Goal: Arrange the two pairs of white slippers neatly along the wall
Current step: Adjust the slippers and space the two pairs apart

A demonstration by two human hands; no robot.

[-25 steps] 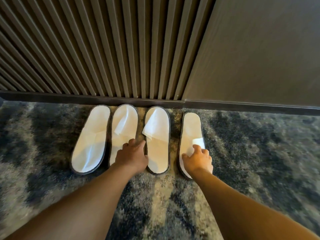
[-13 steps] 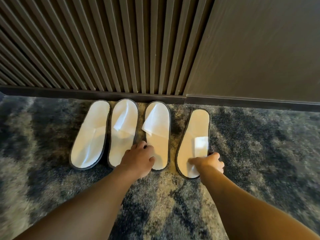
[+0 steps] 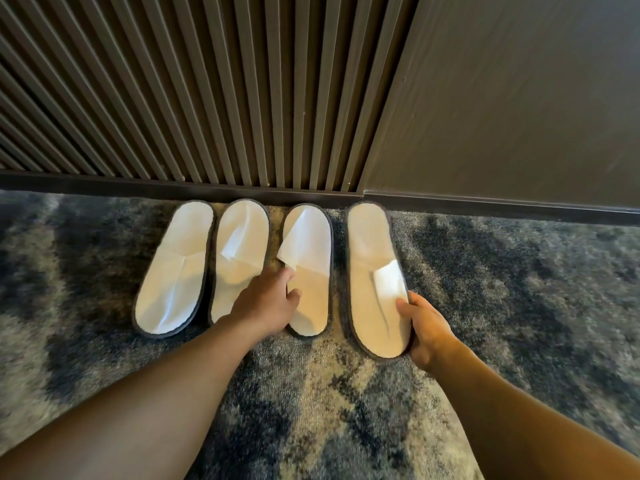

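white slippers, four of them, lie toes to the baseboard point(image 3: 485, 206) on patterned grey carpet point(image 3: 519, 289). the step in hand looks like final straightening. the left hand point(image 3: 266, 306) rests loosely curled between the second slipper point(image 3: 239, 237) and the third slipper point(image 3: 311, 244), fingertips on the third's heel. the right hand point(image 3: 427, 327) grips the outer edge of the fourth slipper point(image 3: 370, 254), thumb on its insole. next, that one likely needs nudging left to close the gap. the slatted wall panel point(image 3: 207, 98) meets a plain panel point(image 3: 519, 98).
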